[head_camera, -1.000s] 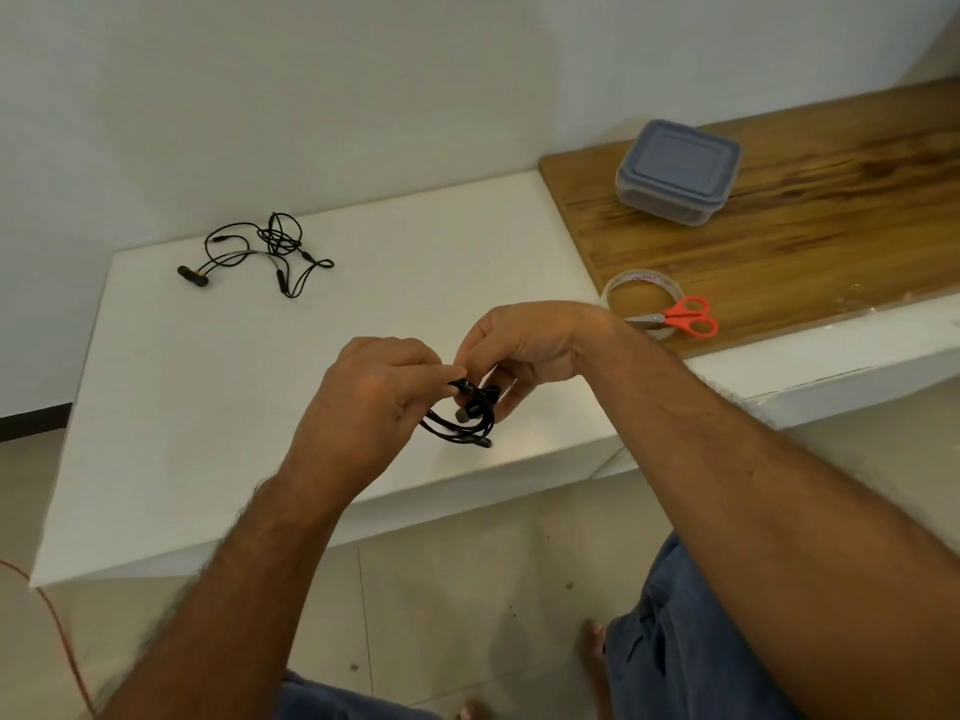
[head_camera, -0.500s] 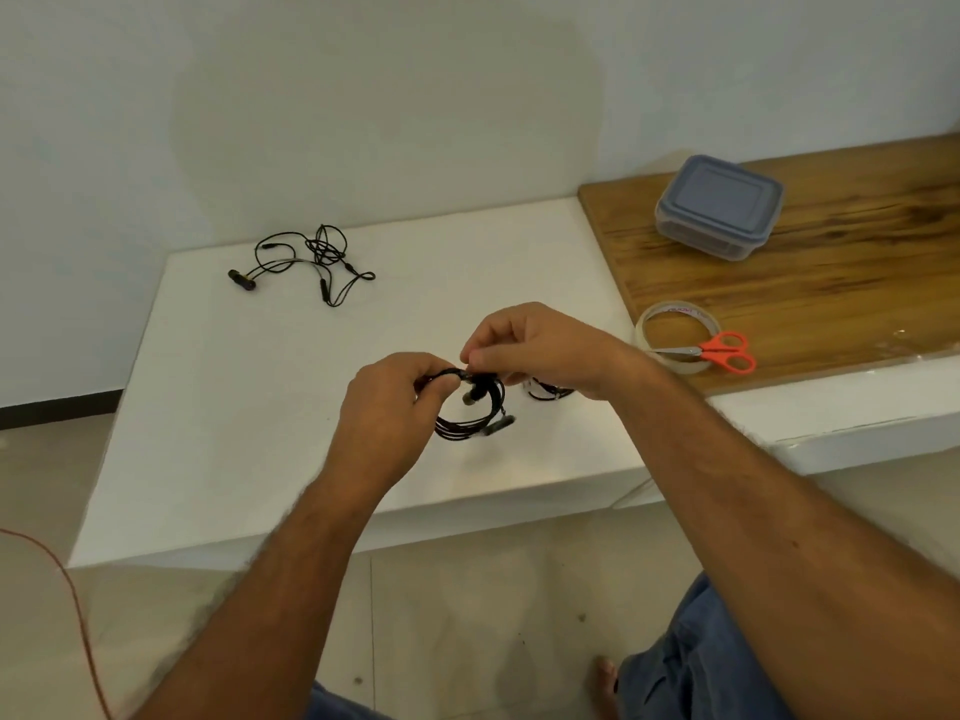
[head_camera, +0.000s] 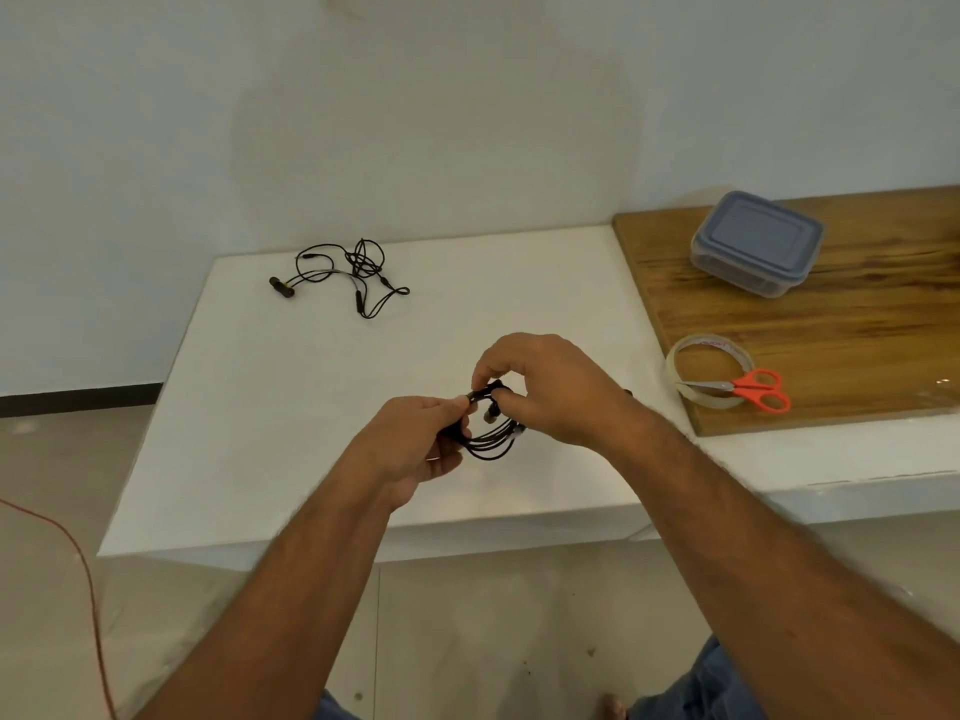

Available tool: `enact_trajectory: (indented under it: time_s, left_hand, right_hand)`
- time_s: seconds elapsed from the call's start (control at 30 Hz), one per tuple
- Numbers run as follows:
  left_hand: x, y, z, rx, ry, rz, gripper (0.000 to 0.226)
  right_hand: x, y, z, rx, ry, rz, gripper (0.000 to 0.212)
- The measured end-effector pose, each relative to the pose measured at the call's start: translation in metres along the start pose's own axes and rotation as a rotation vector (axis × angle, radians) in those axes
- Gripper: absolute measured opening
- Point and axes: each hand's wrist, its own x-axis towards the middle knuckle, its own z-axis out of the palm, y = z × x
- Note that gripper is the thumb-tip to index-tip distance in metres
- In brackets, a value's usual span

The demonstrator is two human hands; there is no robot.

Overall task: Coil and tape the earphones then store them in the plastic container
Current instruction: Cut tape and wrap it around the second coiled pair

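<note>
Both hands, left and right, pinch with curled fingers.

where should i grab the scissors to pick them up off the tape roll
Grip the scissors by the orange handle loops, coming from above on the right. The loops lie on the wooden board, while the closed blades rest across the tape roll pointing left, so the handles are the blunt, open end.

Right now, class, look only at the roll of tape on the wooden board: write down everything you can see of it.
The roll of tape is a clear, glossy ring with a pale inner core bearing small red print too tiny to read. It lies flat near the front left corner of the wooden board, its hole facing up. The orange-handled scissors lie across its right side, blades over the hole. Neither hand touches it.
</note>
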Motion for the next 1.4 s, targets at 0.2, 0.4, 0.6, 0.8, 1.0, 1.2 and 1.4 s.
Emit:
enact_trajectory:
  time_s: [0.2,0.4,0.6,0.8,1.0,1.2,1.4]
  left_hand:
    - [-0.001,0.004,-0.002,-0.187,-0.045,-0.125,0.017]
    - [-0.001,0.005,-0.004,-0.256,-0.069,-0.147,0.016]
    - [-0.001,0.006,-0.007,-0.207,-0.034,-0.095,0.016]
    - [0.0,0.003,-0.003,0.172,0.144,0.166,0.014]
    - [0.002,0.001,-0.005,0.264,0.16,0.218,0.015]
    - [0.004,0.001,-0.009,0.29,0.113,0.231,0.01]
    - [0.001,-0.002,-0.005,0.431,0.119,0.343,0.011]
  right_hand:
    - [0.0,-0.005,0.001,-0.111,0.002,-0.103,0.019]
    - [0.002,-0.01,0.003,-0.229,0.033,-0.146,0.012]
    - [0.001,-0.008,0.007,-0.211,0.091,-0.181,0.014]
    - [-0.002,-0.011,0.008,-0.13,0.094,-0.094,0.017]
    - [-0.004,-0.016,0.008,-0.049,0.119,0.029,0.013]
    - [-0.003,-0.015,0.008,0.222,0.104,0.227,0.009]
    - [-0.001,-0.008,0.004,0.483,0.019,0.349,0.008]
